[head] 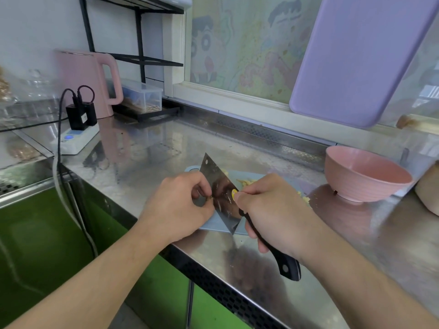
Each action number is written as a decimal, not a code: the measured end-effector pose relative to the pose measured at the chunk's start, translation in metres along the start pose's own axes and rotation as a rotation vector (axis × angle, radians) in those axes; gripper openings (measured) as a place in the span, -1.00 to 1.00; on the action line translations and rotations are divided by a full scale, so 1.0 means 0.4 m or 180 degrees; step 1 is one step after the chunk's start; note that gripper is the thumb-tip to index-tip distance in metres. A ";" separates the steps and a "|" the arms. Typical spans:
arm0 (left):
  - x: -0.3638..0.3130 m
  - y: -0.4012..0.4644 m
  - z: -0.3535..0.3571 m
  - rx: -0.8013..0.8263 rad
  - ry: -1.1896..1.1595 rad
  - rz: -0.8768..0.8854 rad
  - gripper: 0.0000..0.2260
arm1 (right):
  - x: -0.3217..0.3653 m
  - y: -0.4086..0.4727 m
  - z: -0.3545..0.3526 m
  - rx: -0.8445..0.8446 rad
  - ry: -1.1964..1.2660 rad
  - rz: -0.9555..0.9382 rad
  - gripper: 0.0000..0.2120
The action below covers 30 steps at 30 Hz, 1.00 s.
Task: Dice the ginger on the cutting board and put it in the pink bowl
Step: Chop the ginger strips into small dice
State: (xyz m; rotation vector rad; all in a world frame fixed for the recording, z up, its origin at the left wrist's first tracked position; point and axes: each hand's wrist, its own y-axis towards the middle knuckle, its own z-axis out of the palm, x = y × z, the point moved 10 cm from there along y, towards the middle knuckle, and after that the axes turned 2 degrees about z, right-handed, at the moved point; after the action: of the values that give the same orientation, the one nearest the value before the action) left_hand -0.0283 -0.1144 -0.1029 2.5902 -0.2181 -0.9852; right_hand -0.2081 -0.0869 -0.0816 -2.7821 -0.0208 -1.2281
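Observation:
A pale blue cutting board point(215, 225) lies on the steel counter, mostly hidden behind my hands. My right hand point(273, 210) grips the black handle of a cleaver point(219, 184), whose blade is raised and tilted over the board. My left hand point(180, 207) pinches a small scrap at the blade's flat side with curled fingertips. Yellow diced ginger point(247, 182) shows on the board behind the blade and to the right of my right hand. The pink bowl point(365, 174) stands empty on the counter to the right.
A pink kettle point(90, 79), a clear plastic box point(142, 95) and a white power strip point(76, 138) with black plugs stand at the back left. A purple board point(356, 58) leans against the window. A tan object point(427, 191) sits right of the bowl. The counter's edge runs below my wrists.

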 end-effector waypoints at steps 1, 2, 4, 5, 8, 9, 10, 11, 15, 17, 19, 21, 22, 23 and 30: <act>0.001 0.001 0.001 -0.0001 0.0011 0.0018 -0.90 | -0.001 0.000 -0.005 -0.0012 0.0029 -0.0007 -0.67; 0.001 0.003 0.002 -0.0004 0.0025 0.0026 -0.92 | -0.002 0.000 -0.013 -0.0043 0.0049 -0.0016 -0.68; 0.003 0.007 0.005 -0.0001 0.0049 0.0038 -0.92 | -0.003 -0.001 -0.031 -0.0111 0.0084 -0.0046 -0.68; 0.003 0.008 0.007 0.0001 0.0057 0.0050 -0.91 | -0.003 -0.001 -0.040 -0.0138 0.0109 -0.0062 -0.68; 0.004 0.009 0.006 -0.0032 0.0022 0.0066 -0.90 | -0.003 0.001 -0.059 -0.0194 0.0172 -0.0077 -0.66; 0.004 0.009 0.004 -0.0049 -0.0004 0.0080 -0.90 | -0.004 0.002 -0.063 -0.0207 0.0195 -0.0071 -0.66; 0.005 0.009 0.003 -0.0050 -0.0034 0.0093 -0.90 | -0.006 0.004 -0.065 -0.0210 0.0210 -0.0067 -0.65; 0.005 0.008 0.004 -0.0030 -0.0059 0.0106 -0.90 | -0.008 0.007 -0.066 -0.0203 0.0211 -0.0066 -0.64; -0.004 0.005 0.013 0.0129 0.0031 0.0174 -0.89 | -0.010 0.010 -0.063 -0.0189 0.0109 -0.0107 -0.63; -0.007 0.005 0.014 0.0144 0.0056 0.0206 -0.90 | -0.003 0.008 -0.061 -0.0215 -0.0018 -0.0201 -0.64; -0.010 0.005 0.006 0.0040 -0.0060 0.0245 -0.90 | 0.009 0.005 -0.060 -0.0280 -0.0225 -0.0371 -0.65; -0.010 0.002 -0.016 -0.0206 -0.0376 0.0207 -0.89 | 0.027 0.000 -0.060 -0.0392 -0.0532 -0.0606 -0.68; -0.009 -0.001 -0.029 -0.0333 -0.0564 0.0181 -0.87 | 0.032 -0.003 -0.060 -0.0452 -0.0688 -0.0697 -0.69; -0.012 -0.005 -0.042 -0.0434 -0.0746 0.0191 -0.85 | 0.036 -0.005 -0.060 -0.0501 -0.0843 -0.0757 -0.69; -0.200 0.025 -0.125 -0.0276 -0.0659 0.1377 -0.84 | 0.067 -0.032 -0.052 -0.0746 -0.1716 -0.1084 -0.64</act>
State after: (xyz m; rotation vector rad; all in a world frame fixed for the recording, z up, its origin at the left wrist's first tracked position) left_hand -0.0547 -0.0883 -0.0157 2.2234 -0.7362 -1.0643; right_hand -0.2062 -0.0770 -0.0468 -3.3301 -0.4312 -0.5062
